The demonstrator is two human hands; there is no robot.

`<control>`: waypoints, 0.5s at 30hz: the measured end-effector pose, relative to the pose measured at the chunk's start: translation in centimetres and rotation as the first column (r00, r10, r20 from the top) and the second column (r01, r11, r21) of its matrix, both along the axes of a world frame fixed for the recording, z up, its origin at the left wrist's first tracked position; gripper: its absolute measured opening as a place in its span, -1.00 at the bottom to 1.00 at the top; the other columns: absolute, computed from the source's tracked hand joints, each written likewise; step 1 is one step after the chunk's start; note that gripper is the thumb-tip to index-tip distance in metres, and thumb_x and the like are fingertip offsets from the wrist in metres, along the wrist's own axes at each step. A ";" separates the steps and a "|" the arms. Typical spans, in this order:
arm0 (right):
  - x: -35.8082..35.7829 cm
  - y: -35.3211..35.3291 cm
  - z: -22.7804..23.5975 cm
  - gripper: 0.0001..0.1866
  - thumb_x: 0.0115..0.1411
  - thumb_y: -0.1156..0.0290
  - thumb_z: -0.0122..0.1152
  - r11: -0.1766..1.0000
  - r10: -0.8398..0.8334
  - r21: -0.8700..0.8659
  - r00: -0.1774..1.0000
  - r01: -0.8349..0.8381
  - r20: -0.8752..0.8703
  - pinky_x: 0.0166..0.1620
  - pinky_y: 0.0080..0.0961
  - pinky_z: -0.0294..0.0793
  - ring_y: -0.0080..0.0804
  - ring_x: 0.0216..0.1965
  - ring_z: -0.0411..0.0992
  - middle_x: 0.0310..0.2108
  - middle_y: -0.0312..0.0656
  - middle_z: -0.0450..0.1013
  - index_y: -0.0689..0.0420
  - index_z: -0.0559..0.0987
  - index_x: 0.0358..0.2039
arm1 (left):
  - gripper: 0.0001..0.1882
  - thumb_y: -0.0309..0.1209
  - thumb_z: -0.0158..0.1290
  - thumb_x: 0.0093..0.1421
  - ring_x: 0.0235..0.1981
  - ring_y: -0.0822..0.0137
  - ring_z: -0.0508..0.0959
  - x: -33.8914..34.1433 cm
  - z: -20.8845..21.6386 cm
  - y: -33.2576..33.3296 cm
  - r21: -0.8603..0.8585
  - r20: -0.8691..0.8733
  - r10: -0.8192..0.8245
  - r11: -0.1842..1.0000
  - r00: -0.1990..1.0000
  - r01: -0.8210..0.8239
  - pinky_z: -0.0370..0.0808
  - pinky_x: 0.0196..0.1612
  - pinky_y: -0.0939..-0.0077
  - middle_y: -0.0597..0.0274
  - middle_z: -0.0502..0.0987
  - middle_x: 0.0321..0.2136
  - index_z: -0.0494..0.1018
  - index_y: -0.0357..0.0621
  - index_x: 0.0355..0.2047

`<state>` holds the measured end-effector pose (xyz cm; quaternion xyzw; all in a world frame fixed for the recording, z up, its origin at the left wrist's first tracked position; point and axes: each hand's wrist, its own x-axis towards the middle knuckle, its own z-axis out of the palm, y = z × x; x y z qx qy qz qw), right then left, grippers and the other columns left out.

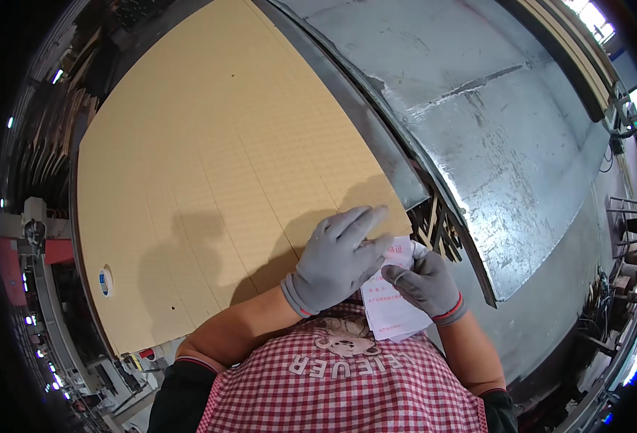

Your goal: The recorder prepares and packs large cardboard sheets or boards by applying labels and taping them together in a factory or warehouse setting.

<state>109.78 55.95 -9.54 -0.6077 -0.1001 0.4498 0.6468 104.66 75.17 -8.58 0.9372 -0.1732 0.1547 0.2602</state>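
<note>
My right hand (pixel 428 283), in a grey glove with a red-edged cuff, grips a small stack of white paper slips (pixel 389 312) with red print. Its thumb lies across the front of the slips, close to my apron. My left hand (pixel 341 254), also gloved in grey, is at the upper left of the stack. Its fingers stretch out to the right, over the edge of the tan corrugated cardboard sheet (pixel 188 137). Whether its fingertips touch the top slip cannot be made out. Both hands are in front of my chest, at the near right corner of the cardboard.
A roll of tape (pixel 105 282) lies near the cardboard's left edge. On the right is a scuffed grey metal-topped table (pixel 491 159), with thin strips (pixel 437 227) in the gap beside it. Stacked ragged sheets (pixel 62 141) stand far left; a stool (pixel 630 225) is at right.
</note>
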 end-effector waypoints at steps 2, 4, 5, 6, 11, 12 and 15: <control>-0.6 0.3 0.0 -0.76 0.20 0.49 0.13 0.994 -0.086 0.067 0.994 0.090 -0.066 -0.31 -0.74 0.37 -0.72 -0.37 0.38 -0.34 -0.34 0.49 0.25 0.47 -0.11 | -0.72 -0.32 0.06 0.10 -0.01 -0.05 0.37 0.9 -1.1 1.3 -0.012 0.041 0.036 0.999 0.999 -0.036 0.31 0.03 0.17 -0.05 0.40 -0.05 0.47 -0.27 -0.24; -0.6 0.0 0.0 -0.75 0.20 0.49 0.13 0.998 -0.044 0.046 0.997 0.046 -0.057 -0.28 -0.73 0.39 -0.70 -0.35 0.40 -0.32 -0.32 0.49 0.25 0.47 -0.10 | -0.79 -0.41 0.07 0.04 -0.04 -0.01 0.38 3.5 -1.3 3.5 -0.024 -0.004 0.182 0.983 0.983 -0.182 0.32 0.00 0.15 0.01 0.41 -0.05 0.46 -0.26 -0.31; -0.7 0.2 -0.1 -0.75 0.20 0.49 0.13 1.000 0.008 0.030 0.999 -0.007 -0.049 -0.26 -0.73 0.40 -0.69 -0.32 0.41 -0.30 -0.30 0.50 0.25 0.47 -0.10 | -0.79 -0.42 0.04 0.05 -0.04 -0.01 0.37 5.2 -2.3 5.3 -0.061 -0.037 0.251 0.966 0.967 -0.253 0.31 0.00 0.14 0.01 0.40 -0.03 0.47 -0.25 -0.30; -0.8 0.4 0.3 -0.75 0.20 0.49 0.13 0.999 0.021 0.029 0.999 -0.019 -0.049 -0.26 -0.73 0.40 -0.69 -0.32 0.41 -0.30 -0.30 0.50 0.25 0.47 -0.10 | -0.78 -0.44 0.02 0.05 -0.04 -0.01 0.37 6.6 -3.3 6.7 -0.099 -0.069 0.316 0.942 0.946 -0.322 0.30 0.00 0.12 0.01 0.39 -0.02 0.48 -0.25 -0.29; -0.7 0.5 0.1 -0.80 0.22 0.45 0.12 0.996 0.029 -0.080 0.996 -0.035 -0.081 -0.49 -0.76 0.26 -0.78 -0.54 0.28 -0.51 -0.41 0.42 0.24 0.50 -0.16 | -0.67 -0.43 0.02 0.03 -0.01 -0.04 0.35 7.0 -3.2 7.7 0.104 0.027 0.390 0.915 0.921 -0.390 0.28 0.03 0.13 -0.01 0.35 0.03 0.46 -0.24 -0.15; -0.6 0.5 0.1 -0.80 0.22 0.45 0.12 0.996 0.019 -0.091 0.997 -0.026 -0.081 -0.49 -0.76 0.26 -0.78 -0.54 0.28 -0.51 -0.41 0.42 0.24 0.50 -0.16 | -0.62 -0.40 0.03 0.03 0.00 -0.05 0.34 6.2 -2.9 6.8 0.060 -0.004 0.360 0.931 0.933 -0.359 0.28 0.04 0.15 -0.02 0.33 0.04 0.44 -0.23 -0.10; -1.0 1.4 0.1 -0.83 0.23 0.44 0.11 0.985 0.042 -0.163 0.996 -0.055 -0.080 -0.56 -0.76 0.16 -0.80 -0.62 0.19 -0.58 -0.47 0.35 0.24 0.51 -0.21 | -0.59 -0.36 0.06 0.03 0.04 -0.05 0.33 0.4 -1.3 3.0 0.001 0.015 0.109 0.994 0.994 -0.109 0.27 0.06 0.18 -0.03 0.31 0.08 0.43 -0.21 -0.07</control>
